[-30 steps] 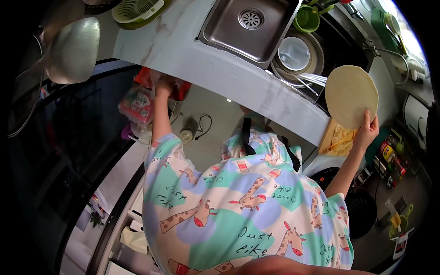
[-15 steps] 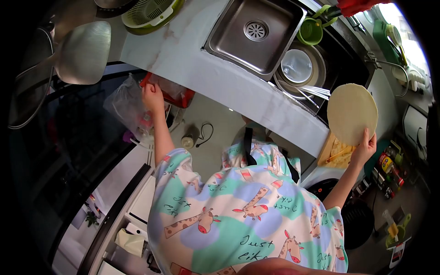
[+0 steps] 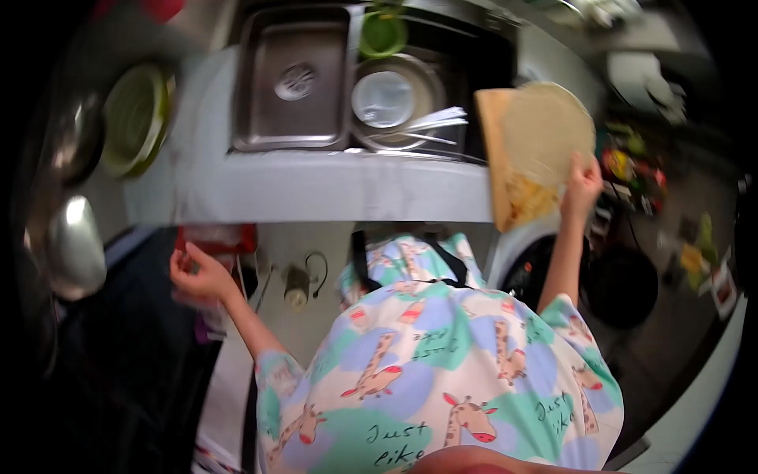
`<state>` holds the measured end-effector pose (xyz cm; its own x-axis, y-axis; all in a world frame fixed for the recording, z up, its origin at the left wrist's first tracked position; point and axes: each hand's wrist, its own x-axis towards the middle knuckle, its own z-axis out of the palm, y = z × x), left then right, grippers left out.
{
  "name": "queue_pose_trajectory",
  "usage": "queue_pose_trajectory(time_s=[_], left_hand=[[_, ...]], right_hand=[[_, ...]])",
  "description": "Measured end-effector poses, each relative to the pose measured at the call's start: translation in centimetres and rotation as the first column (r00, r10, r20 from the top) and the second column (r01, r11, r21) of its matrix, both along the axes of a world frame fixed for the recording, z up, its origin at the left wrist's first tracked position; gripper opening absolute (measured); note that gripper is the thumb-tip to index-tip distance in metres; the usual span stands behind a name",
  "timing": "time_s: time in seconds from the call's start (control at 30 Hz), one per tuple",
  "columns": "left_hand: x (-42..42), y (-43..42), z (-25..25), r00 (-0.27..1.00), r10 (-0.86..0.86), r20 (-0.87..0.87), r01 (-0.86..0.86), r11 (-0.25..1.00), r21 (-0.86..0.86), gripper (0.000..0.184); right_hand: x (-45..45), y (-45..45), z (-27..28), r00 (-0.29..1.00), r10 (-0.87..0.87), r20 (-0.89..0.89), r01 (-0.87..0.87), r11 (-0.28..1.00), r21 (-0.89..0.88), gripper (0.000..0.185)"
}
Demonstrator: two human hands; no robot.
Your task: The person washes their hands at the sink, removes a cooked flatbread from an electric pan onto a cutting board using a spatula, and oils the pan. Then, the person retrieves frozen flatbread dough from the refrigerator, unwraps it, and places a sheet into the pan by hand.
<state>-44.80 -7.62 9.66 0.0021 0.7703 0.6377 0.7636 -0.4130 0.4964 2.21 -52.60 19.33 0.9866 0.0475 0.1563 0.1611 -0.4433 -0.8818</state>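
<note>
In my right hand [image 3: 583, 186] is a round, flat, cream-coloured sheet that looks like flatbread [image 3: 549, 130], pinched at its near edge. It overlaps a wooden cutting board [image 3: 494, 118] with yellowish shredded food [image 3: 527, 199] on it; whether it touches the board I cannot tell. My left hand [image 3: 204, 272] is off to the left, fingers loosely curled and apart, with nothing seen in them. A red-edged bag or container [image 3: 251, 237] lies just behind that hand, under the counter edge. Motion blur hides detail there.
A steel sink [image 3: 292, 118] is set into the counter [image 3: 316, 189]. Beside it are a nested bowl [image 3: 384, 99], white sticks [image 3: 434, 122] and a green cup [image 3: 383, 35]. A green basket [image 3: 134, 122] stands left. Dark pans [image 3: 620, 288] are at right; a jar [image 3: 297, 288] is below the counter.
The view has turned toward the right. My left hand has let go of the red-edged bag and loosened its fingers. My right hand still holds the round sheet, now over the cutting board.
</note>
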Motion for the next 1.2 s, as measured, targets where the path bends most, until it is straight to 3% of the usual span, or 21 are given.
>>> queue_pose_trajectory(time_s=[0.03, 0.07, 0.1, 0.13, 0.17, 0.2, 0.23, 0.27, 0.33, 0.37, 0.43, 0.5, 0.57, 0.63, 0.67, 0.7, 0.73, 0.83, 0.9, 0.97, 1.2], left_hand=[[2.7, -2.0, 0.8, 0.973, -0.146, 0.177, 0.171, 0.976, -0.136, 0.014], [6.3, -4.2, 1.5, 0.870, -0.345, 0.352, 0.415, 0.898, -0.147, 0.012], [9.5, -7.1, 1.2, 0.658, -0.375, 0.653, 0.679, 0.672, -0.297, 0.014], [14.0, -10.2, 3.8, 0.548, -0.244, 0.800, 0.816, 0.368, -0.447, 0.018], [17.9, -12.4, 5.2, 0.449, -0.192, 0.873, 0.893, 0.088, -0.441, 0.031], [21.2, -14.4, 7.6, 0.360, -0.086, 0.929, 0.906, -0.204, -0.370, 0.058], [23.7, -16.4, 9.3, 0.346, 0.007, 0.938, 0.873, -0.369, -0.319, 0.075], [25.6, -17.6, 10.4, 0.329, 0.119, 0.937, 0.846, -0.478, -0.237, 0.079], [27.8, -18.9, 11.7, 0.335, 0.190, 0.923, 0.798, -0.578, -0.171, 0.079], [29.0, -19.6, 12.2, 0.353, 0.222, 0.909, 0.761, -0.634, -0.140, 0.079], [30.5, -20.7, 13.6, 0.406, 0.062, 0.912, 0.694, -0.670, -0.264, 0.058], [31.4, -22.8, 14.1, 0.443, -0.069, 0.894, 0.577, -0.742, -0.343, 0.053], [32.5, -26.2, 14.1, 0.423, -0.145, 0.895, 0.476, -0.805, -0.355, 0.058], [32.7, -28.9, 14.7, 0.360, -0.225, 0.906, 0.399, -0.840, -0.367, 0.060], [32.9, -30.8, 15.6, 0.330, -0.290, 0.898, 0.349, -0.847, -0.402, 0.068], [33.3, -32.5, 16.3, 0.288, -0.320, 0.902, 0.313, -0.859, -0.405, 0.070], [33.6, -34.4, 16.8, 0.245, -0.352, 0.904, 0.285, -0.865, -0.414, 0.072], [34.6, -40.8, 16.1, 0.101, -0.440, 0.892, 0.176, -0.875, -0.452, 0.074], [35.1, -45.7, 15.3, 0.051, -0.465, 0.884, 0.097, -0.878, -0.468, 0.072], [35.6, -50.5, 14.0, -0.004, -0.495, 0.869, 0.035, -0.868, -0.495, 0.070], [36.5, -60.2, 9.0, -0.169, -0.599, 0.783, -0.022, -0.792, -0.611, 0.068]], right_hand=[[-0.7, 0.9, 0.3, 0.998, -0.012, 0.054, 0.008, 0.998, 0.065, 0.016], [-1.1, 0.0, 0.1, 1.000, -0.002, -0.014, 0.004, 0.993, 0.119, 0.016], [-2.5, 0.3, 0.7, 1.000, 0.009, -0.017, -0.007, 0.993, 0.114, 0.015], [-3.6, 1.3, 1.4, 1.000, 0.019, -0.020, -0.016, 0.993, 0.118, 0.014], [-5.0, 2.3, 2.0, 0.997, 0.059, 0.040, -0.063, 0.992, 0.107, 0.013], [-6.5, 2.9, 2.6, 0.991, 0.093, 0.095, -0.102, 0.990, 0.100, 0.013], [-7.6, 3.0, 3.8, 0.941, 0.206, 0.270, -0.198, 0.979, -0.057, 0.016], [-8.9, 3.0, 5.3, 0.852, 0.331, 0.405, -0.247, 0.937, -0.247, 0.022], [-11.7, 1.4, 7.2, 0.788, 0.455, 0.414, -0.230, 0.842, -0.488, 0.032], [-12.9, 0.5, 7.2, 0.793, 0.455, 0.406, -0.233, 0.841, -0.488, 0.034], [-15.7, -1.1, 7.2, 0.832, 0.406, 0.377, -0.186, 0.846, -0.501, 0.038], [-18.5, -3.3, 7.4, 0.890, 0.302, 0.342, -0.089, 0.850, -0.519, 0.040], [-20.6, -6.0, 7.9, 0.940, 0.032, 0.339, 0.144, 0.865, -0.481, 0.037], [-23.4, -7.1, 7.7, 0.875, -0.390, 0.288, 0.456, 0.862, -0.220, 0.027], [-24.6, -8.1, 7.1, 0.835, -0.545, 0.075, 0.539, 0.838, 0.087, 0.025], [-25.8, -9.1, 6.8, 0.782, -0.601, -0.167, 0.615, 0.698, 0.366, 0.023], [-26.8, -10.3, 6.3, 0.731, -0.552, -0.402, 0.668, 0.460, 0.584, 0.022], [-28.6, -14.6, 4.8, 0.639, -0.649, -0.413, 0.718, 0.310, 0.623, 0.024], [-29.3, -17.8, 3.6, 0.517, -0.776, -0.361, 0.830, 0.350, 0.435, 0.023], [-29.7, -21.3, 2.2, 0.450, -0.823, -0.346, 0.873, 0.325, 0.363, 0.022], [-29.7, -29.5, -0.3, 0.367, -0.856, -0.365, 0.926, 0.372, 0.058, 0.023]])
